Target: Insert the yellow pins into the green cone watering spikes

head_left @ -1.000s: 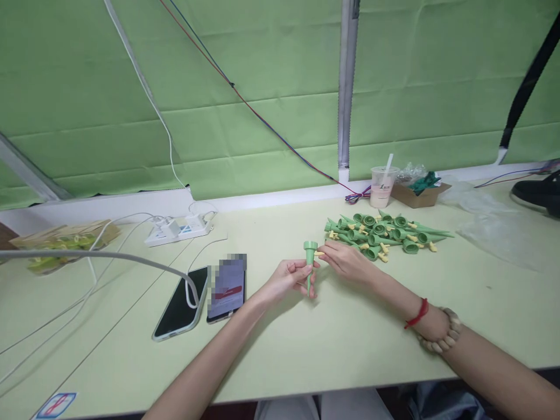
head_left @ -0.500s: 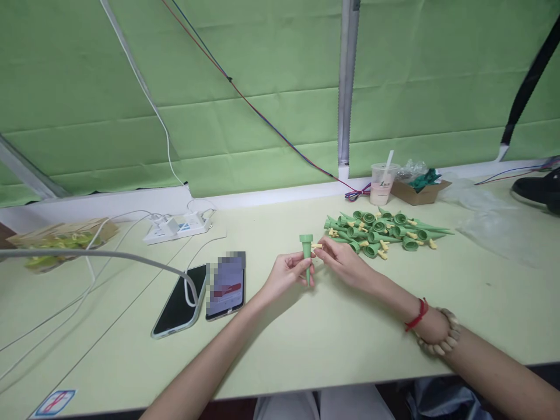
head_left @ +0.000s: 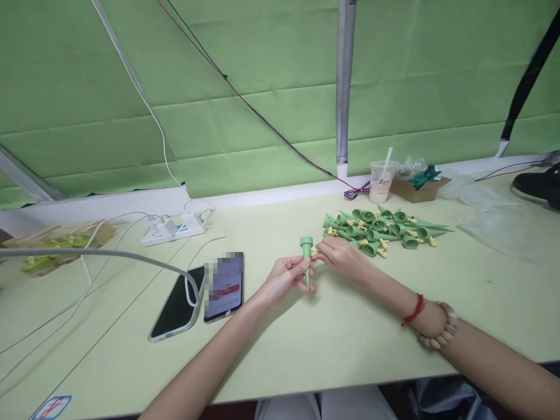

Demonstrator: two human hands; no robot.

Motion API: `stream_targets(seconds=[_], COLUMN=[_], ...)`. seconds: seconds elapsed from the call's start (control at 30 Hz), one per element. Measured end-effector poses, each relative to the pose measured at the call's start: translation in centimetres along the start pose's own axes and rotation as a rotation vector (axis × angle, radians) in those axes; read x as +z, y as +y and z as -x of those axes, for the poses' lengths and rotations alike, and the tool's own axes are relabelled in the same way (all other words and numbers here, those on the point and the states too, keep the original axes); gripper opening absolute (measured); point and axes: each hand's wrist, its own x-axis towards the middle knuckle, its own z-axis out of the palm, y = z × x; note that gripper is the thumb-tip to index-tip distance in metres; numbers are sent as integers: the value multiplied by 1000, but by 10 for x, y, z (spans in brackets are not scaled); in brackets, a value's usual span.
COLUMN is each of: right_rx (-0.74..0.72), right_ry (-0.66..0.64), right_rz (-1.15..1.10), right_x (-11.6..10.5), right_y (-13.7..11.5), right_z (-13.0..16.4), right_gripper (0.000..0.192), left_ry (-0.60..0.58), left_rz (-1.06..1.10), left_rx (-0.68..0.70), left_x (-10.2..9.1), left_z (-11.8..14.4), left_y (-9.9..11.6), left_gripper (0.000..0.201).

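Head view, left hand gripping green spike, right hand pinching yellow piece beside it

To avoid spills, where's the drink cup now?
In the head view, the drink cup stands right of centre, at the back of the table, just left of the cardboard box and behind the pile of green spikes.

Left hand grips green spike upright, wide cap up, point down. Right hand pinches yellow piece at spike's side. Just beyond right hand: pile of green spikes and yellow pieces on desk. Left of left hand: two phones. Farther beyond right hand: drink cup, cardboard box.
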Motion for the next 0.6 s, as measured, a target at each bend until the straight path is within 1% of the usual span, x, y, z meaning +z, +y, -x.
stream_targets(seconds=[0.07,0.1,0.23,0.3,0.37,0.43,0.5,0.53,0.6], right_rx=[75,136,462,618,763,880,936,939,906], right_ry=[5,12,24,-38,-150,-249,-325,-344,-361], right_rz=[-111,-198,-639,-899,-1178,-1409,-1537,-1556,-1485], right_x=[1,3,8,9,8,4,-1,-3,-6], right_y=[-5,-8,-18,-20,-21,-22,-23,-24,-24], right_z=[1,2,5,4,1,-1,-3,-3,-4], right_gripper=[41,40,43,46,49,48,45,43,43], left_ry=[-3,-1,22,23,18,22,44,55,71], left_rz=[-52,-86,-234,-290,-333,-397,-474,-500,-473], left_rx=[16,20,34,57,95,146,197,216,227], left_x=[3,5,12,12,10,8,7,7,10], left_z=[1,2,2,2,2,2,2,2,2], left_y=[0,0,-2,-5,-7,-9,-9,-8,-6], left_gripper=[36,37,37,34,30,27,27,26,26])
